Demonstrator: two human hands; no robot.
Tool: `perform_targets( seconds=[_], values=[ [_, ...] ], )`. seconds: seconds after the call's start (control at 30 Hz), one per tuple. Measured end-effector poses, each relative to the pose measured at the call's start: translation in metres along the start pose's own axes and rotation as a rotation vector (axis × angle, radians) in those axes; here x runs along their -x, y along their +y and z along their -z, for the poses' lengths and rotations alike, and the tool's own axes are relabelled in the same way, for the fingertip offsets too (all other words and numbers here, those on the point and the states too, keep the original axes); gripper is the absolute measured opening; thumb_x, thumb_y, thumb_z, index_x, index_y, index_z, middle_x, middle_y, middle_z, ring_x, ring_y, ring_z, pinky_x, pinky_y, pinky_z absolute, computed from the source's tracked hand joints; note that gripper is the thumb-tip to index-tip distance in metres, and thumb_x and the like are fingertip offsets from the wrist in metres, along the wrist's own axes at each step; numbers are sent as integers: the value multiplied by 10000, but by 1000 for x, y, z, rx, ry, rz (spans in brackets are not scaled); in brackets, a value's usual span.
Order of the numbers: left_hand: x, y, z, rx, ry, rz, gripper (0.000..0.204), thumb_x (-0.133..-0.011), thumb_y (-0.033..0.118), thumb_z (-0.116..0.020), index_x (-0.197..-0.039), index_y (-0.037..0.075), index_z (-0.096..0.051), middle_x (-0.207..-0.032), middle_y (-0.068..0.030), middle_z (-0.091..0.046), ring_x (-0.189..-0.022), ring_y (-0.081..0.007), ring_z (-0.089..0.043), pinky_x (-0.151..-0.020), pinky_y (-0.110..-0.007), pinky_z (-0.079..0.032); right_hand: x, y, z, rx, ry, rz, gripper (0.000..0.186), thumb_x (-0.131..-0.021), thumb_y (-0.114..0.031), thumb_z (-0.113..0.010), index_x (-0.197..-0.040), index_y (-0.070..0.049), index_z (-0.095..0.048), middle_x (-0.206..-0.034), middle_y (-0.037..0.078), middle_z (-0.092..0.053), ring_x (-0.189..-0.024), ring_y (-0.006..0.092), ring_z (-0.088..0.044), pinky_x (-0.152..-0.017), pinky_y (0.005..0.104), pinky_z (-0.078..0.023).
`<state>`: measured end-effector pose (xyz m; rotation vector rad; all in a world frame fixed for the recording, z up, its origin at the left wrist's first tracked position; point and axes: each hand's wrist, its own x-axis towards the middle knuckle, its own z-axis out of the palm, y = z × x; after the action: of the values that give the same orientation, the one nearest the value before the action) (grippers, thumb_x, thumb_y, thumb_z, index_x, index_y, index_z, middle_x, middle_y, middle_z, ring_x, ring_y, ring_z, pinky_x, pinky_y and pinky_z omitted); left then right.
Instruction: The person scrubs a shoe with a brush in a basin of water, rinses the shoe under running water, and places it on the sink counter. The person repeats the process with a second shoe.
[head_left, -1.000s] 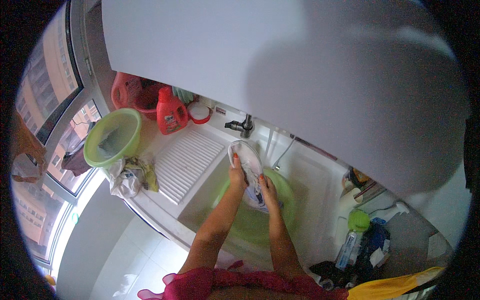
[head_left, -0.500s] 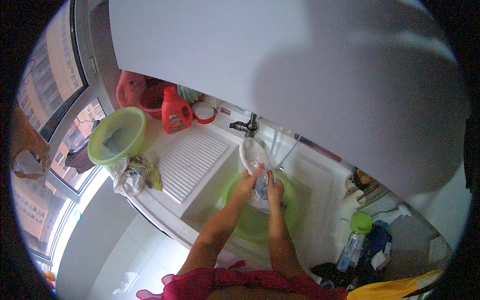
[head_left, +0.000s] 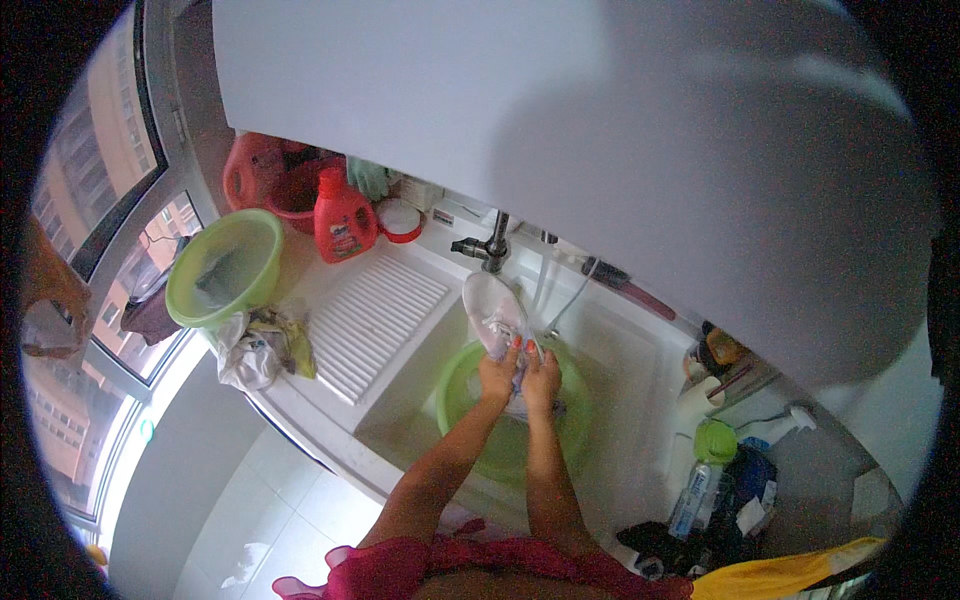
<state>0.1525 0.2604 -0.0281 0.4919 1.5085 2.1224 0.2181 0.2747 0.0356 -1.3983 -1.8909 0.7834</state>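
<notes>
Since a second ago, the left hand [head_left: 497, 378] has moved lower, closer beside the right hand [head_left: 541, 380]. Both grip a white, oval-ended fabric piece [head_left: 494, 305] above the round green plastic basin [head_left: 453, 400], its long axis pointing away, tilted leftward, nearer the left hand.

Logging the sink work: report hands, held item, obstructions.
Left hand, right hand: both gripping white item. Near end over green basin in sink, far end toward faucet. Nothing seen blocking the hands.
</notes>
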Motion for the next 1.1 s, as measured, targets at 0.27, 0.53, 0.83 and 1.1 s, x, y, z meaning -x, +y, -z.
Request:
perform_targets(
  seconds=[0.27, 0.53, 0.83, 1.1],
  values=[
    [-2, 13, -1, -85, -72, -9, 399, -800, 359, -603, -963, -4, -562, -761, -40, -579, -674, -122, -516, -589, -282, -435, -20, 39, -17, -194, 76, 140, 405, -816, -371, -553, -979, 0, -556, -877, 182, -600, -808, 314, -580, -718, 392, -440],
    [-15, 14, -10, 379, -70, 272, 451, -852, 338, -538, -1132, -7, -459, -945, -68, -570, -793, -156, -540, -692, -284, -452, -25, 55, -23, -148, 4, 67, 354, -789, -309, -619, -959, -3, -566, -842, 128, -604, -769, 213, -577, -707, 319, -439],
    [-6, 22, -22, 282, -55, 296, 459, -857, 320, -533, -1172, 2, -432, -1013, -86, -547, -897, -170, -518, -773, -302, -434, -28, 49, 10, -22, -87, -3, 446, -810, -427, -546, -948, -4, -588, -816, 116, -609, -762, 219, -572, -716, 335, -430],
    [3, 9, -18, 661, -87, 368, 464, -816, 277, -600, -1168, 43, -410, -1048, -98, -531, -920, -207, -534, -783, -354, -457, -30, 45, 62, -184, -400, -10, 532, -806, -468, -536, -965, 37, -589, -814, 79, -604, -723, 149, -527, -686, 299, -416]
  ],
)
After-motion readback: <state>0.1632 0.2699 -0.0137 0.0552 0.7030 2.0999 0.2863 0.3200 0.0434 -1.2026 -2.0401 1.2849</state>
